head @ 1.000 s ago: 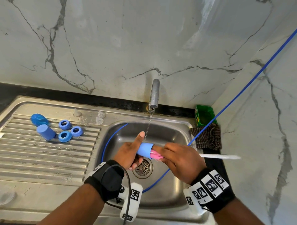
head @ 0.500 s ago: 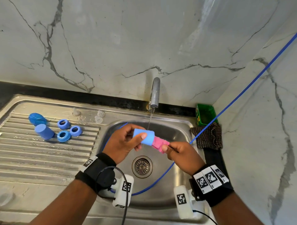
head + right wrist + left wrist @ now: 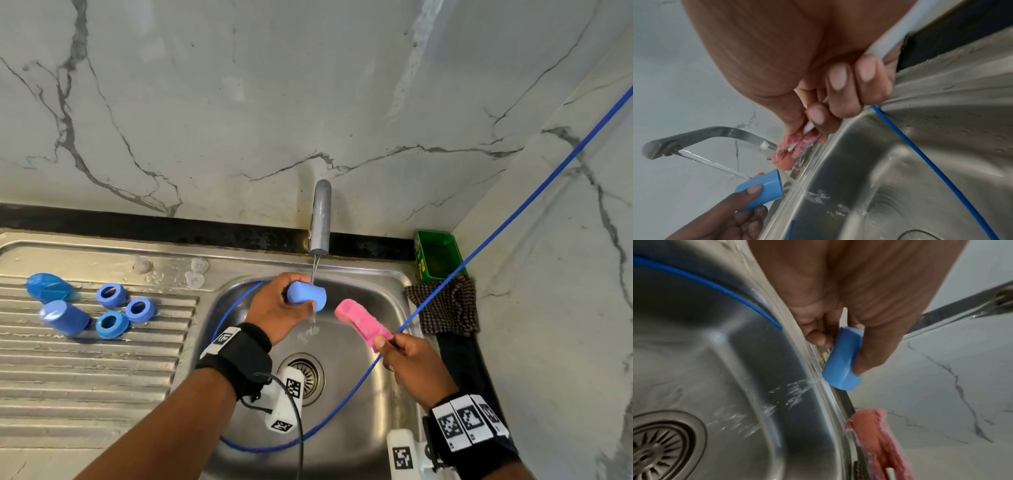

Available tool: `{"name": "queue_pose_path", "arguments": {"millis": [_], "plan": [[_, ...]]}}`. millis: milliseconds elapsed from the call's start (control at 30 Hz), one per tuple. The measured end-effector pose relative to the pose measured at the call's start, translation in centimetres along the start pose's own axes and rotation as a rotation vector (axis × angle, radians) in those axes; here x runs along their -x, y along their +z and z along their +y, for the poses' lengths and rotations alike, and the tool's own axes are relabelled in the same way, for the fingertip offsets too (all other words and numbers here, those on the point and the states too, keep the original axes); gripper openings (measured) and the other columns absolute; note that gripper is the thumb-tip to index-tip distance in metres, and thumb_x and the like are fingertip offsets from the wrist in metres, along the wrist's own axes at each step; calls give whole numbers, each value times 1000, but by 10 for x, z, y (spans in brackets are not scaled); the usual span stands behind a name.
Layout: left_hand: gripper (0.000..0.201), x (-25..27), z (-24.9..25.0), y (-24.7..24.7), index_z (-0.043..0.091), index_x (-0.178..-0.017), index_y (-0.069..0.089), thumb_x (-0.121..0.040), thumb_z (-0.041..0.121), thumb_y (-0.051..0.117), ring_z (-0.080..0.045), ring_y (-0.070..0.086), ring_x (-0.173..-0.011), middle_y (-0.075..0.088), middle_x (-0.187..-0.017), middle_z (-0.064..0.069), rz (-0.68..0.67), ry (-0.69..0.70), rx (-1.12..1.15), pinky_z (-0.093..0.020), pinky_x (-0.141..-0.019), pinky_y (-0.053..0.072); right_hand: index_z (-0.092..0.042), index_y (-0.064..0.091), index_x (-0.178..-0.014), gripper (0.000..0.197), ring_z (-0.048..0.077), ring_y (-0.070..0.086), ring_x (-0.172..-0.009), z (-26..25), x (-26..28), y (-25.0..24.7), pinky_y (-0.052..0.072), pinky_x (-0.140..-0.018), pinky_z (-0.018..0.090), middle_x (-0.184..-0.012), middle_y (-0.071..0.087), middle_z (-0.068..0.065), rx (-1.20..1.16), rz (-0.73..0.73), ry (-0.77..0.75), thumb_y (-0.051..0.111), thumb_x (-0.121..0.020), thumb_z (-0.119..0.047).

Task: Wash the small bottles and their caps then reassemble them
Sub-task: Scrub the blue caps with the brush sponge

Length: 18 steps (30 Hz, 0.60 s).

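My left hand [image 3: 279,310] grips a small blue bottle [image 3: 306,296] on its side under the running tap [image 3: 320,219]; the stream lands on it. The left wrist view shows thumb and fingers round the blue bottle [image 3: 844,358], and it appears again low in the right wrist view [image 3: 761,189]. My right hand [image 3: 407,356] holds a bottle brush with a pink head [image 3: 361,320] and white handle [image 3: 898,34], its head clear of the bottle. On the drainboard lie two more blue bottles [image 3: 65,317] [image 3: 48,287] and three blue ring caps [image 3: 111,323].
The steel sink [image 3: 387,277] has a drain [image 3: 305,375] and a blue cord [image 3: 479,250] looping through it. A green tub [image 3: 436,255] and a checked cloth [image 3: 445,310] sit at the right. Three clear small pieces [image 3: 193,279] lie behind the drainboard.
The brush head has come out of the bottle and moved right. My left hand has lifted the bottle up under the tap stream.
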<state>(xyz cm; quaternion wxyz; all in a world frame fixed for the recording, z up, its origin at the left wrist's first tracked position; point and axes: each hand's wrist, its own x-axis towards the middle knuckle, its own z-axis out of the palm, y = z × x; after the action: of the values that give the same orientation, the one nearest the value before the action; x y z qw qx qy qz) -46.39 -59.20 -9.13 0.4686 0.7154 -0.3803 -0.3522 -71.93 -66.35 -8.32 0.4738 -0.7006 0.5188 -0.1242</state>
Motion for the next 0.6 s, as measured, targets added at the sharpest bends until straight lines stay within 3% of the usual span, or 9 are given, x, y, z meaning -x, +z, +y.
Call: {"name": "queue_pose_path", "arguments": {"millis": [133, 200, 300, 367, 500, 600], "plan": [[36, -19, 7, 5, 26, -112, 67, -79, 31, 83, -4, 62, -89, 68, -103, 8, -24, 15, -163, -4, -71, 43, -6, 69, -83, 33, 2, 36, -39, 5, -10, 1, 28, -47, 17, -46, 44, -9, -36, 22, 22, 61, -98, -34], [35, -25, 6, 7, 26, -108, 70, -77, 39, 83, -4, 60, -82, 67, -98, 6, -44, 42, -298, -3, -69, 40, -7, 69, -83, 31, 2, 38, -38, 7, -14, 2, 28, -46, 15, -45, 46, -10, -41, 24, 32, 62, -98, -33], [47, -30, -1, 9, 27, -116, 67, -77, 50, 81, -11, 55, -90, 59, -109, 4, -79, 49, -496, -17, -85, 43, -8, 69, -84, 31, 2, 38, -38, 9, -18, 5, 28, -46, 14, -45, 45, -11, -27, 19, 46, 61, -98, -34], [51, -31, -4, 9, 29, -122, 64, -79, 50, 79, -10, 51, -93, 52, -112, 7, -92, 66, -555, -21, -89, 43, -7, 69, -85, 33, 3, 38, -39, 11, -21, 7, 28, -46, 15, -45, 44, -11, -15, 10, 60, 60, -98, -36], [41, -28, -7, 6, 32, -118, 62, -81, 39, 80, -9, 54, -96, 54, -112, 10, -62, 97, -475, -18, -86, 41, -11, 70, -83, 31, 2, 40, -39, 12, -23, 8, 29, -50, 18, -46, 47, -11, -3, 9, 75, 60, -98, -36], [34, -15, -11, 3, 28, -111, 58, -84, 28, 79, -14, 66, -99, 64, -112, 5, -32, -60, -108, -23, -85, 54, -14, 70, -83, 28, 0, 42, -40, 11, -21, 8, 31, -53, 21, -46, 49, -12, -36, 3, 82, 60, -98, -35]]}}
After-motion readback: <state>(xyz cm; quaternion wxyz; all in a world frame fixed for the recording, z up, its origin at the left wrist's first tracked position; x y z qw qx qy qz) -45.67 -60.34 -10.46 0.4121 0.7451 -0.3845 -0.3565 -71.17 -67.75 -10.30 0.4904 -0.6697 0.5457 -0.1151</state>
